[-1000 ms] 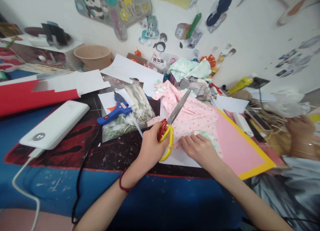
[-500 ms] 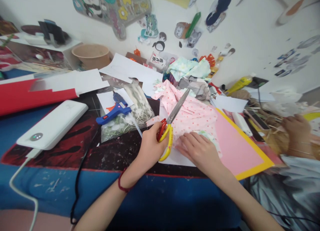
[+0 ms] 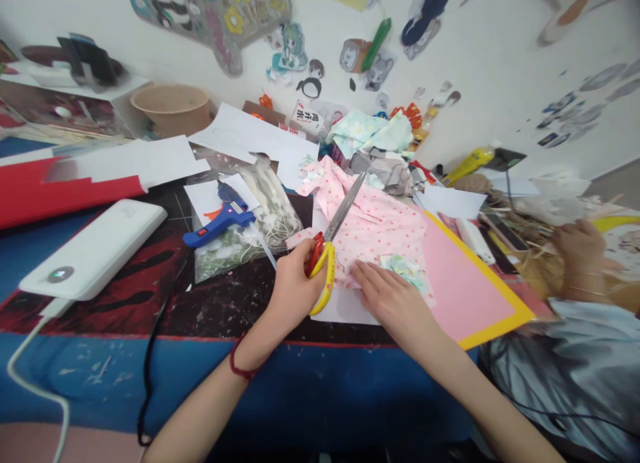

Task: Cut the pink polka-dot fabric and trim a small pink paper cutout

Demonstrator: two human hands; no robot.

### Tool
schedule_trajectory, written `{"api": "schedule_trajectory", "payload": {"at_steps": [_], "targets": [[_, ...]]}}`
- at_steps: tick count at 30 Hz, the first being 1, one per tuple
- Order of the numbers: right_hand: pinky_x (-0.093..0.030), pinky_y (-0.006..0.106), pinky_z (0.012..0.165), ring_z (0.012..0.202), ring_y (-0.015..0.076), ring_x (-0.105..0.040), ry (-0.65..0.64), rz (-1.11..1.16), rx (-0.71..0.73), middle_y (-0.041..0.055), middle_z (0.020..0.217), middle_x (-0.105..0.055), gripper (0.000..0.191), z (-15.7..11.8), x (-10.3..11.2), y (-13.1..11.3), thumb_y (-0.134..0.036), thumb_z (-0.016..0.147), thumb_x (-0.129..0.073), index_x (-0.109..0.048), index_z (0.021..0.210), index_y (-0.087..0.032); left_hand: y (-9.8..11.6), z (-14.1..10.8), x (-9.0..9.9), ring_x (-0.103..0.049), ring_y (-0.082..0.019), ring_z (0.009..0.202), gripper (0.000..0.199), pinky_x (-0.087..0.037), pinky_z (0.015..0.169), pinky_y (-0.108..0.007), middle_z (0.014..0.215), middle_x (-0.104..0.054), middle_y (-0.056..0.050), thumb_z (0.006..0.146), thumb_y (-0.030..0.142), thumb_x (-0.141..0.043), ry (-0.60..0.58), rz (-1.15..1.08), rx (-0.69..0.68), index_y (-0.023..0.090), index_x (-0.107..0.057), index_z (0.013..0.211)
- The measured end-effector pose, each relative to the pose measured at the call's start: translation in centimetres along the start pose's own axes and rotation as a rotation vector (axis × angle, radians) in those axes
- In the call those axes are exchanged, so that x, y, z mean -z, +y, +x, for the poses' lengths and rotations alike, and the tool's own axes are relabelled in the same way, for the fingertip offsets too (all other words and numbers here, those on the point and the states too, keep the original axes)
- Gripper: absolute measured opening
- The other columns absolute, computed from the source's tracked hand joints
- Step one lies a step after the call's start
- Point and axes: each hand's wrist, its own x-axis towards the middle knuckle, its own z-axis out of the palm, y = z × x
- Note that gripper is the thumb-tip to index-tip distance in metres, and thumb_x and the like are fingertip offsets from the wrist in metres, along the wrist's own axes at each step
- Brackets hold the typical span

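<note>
My left hand is wrapped round the scissors, which have red and yellow handles. Their blades are closed together and point away over the pink dotted cloth. My right hand lies flat on the near part of this cloth, fingers stretched out. By its fingers shows a small green floral scrap. Under the cloth are a white sheet and a pink board with a yellow border. A blue hot glue gun rests left of my left hand on a clear bag.
A white power bank with a cable lies at the left, near red card. Folded fabrics and a brown pot stand along the back. At the right, another person's hand reaches over cluttered material.
The whole view has shifted slightly. My right hand has slid a little on the cloth, and more of the green floral scrap shows. The scissors stay in my left hand.
</note>
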Motion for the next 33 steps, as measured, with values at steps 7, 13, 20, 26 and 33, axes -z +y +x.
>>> {"api": "schedule_trajectory", "payload": {"at_steps": [7,13,20,26,33], "targets": [[-0.061,0.041,0.091,0.111,0.0313,-0.072,0.022,-0.085,-0.029,0.0210,0.127,-0.072,0.039,-0.1,0.3,-0.3,0.002,0.092,-0.050,-0.066,0.127,0.000,-0.1,0.0,0.1,-0.058,-0.015,0.064,0.009,-0.044,0.059,-0.026,0.069,-0.060,0.002,0.081,0.026,-0.064,-0.003,0.006,0.001,0.020,-0.058,0.083],[-0.061,0.038,0.090,0.104,0.0277,-0.074,0.201,-0.086,-0.064,0.0185,0.117,-0.076,0.030,1.1,-1.4,-1.1,0.001,0.093,-0.054,-0.070,0.119,0.000,0.0,0.0,0.2,-0.059,-0.015,0.065,0.008,-0.044,0.058,-0.024,0.070,-0.062,0.001,0.078,0.021,-0.063,-0.006,0.002,0.016,0.019,-0.060,0.085],[-0.062,0.035,0.086,0.101,0.0243,-0.076,0.288,-0.014,-0.054,0.0169,0.114,-0.077,0.028,1.9,-2.0,-1.6,-0.001,0.094,-0.056,-0.069,0.119,-0.003,0.3,0.0,0.2,-0.058,-0.015,0.063,0.012,-0.042,0.057,-0.024,0.066,-0.057,0.003,0.079,0.025,-0.065,-0.007,0.018,0.046,0.021,-0.053,0.079],[-0.062,0.036,0.083,0.095,0.0260,-0.077,0.324,0.049,-0.130,0.0165,0.107,-0.079,0.021,1.8,-1.7,-2.5,-0.005,0.092,-0.064,-0.072,0.110,-0.001,0.5,-0.1,0.2,-0.055,-0.013,0.061,0.013,-0.039,0.056,-0.024,0.067,-0.059,0.003,0.082,0.030,-0.067,0.010,0.049,0.060,0.020,-0.061,0.087],[-0.062,0.037,0.087,0.096,0.0263,-0.077,0.386,0.209,-0.325,0.0146,0.103,-0.079,0.018,1.4,-1.3,-4.6,-0.016,0.095,-0.065,-0.073,0.106,-0.004,1.0,-0.2,0.2,-0.053,-0.012,0.058,0.017,-0.038,0.053,-0.023,0.064,-0.059,0.003,0.085,0.035,-0.069,0.006,0.069,0.069,0.019,-0.062,0.085]]}}
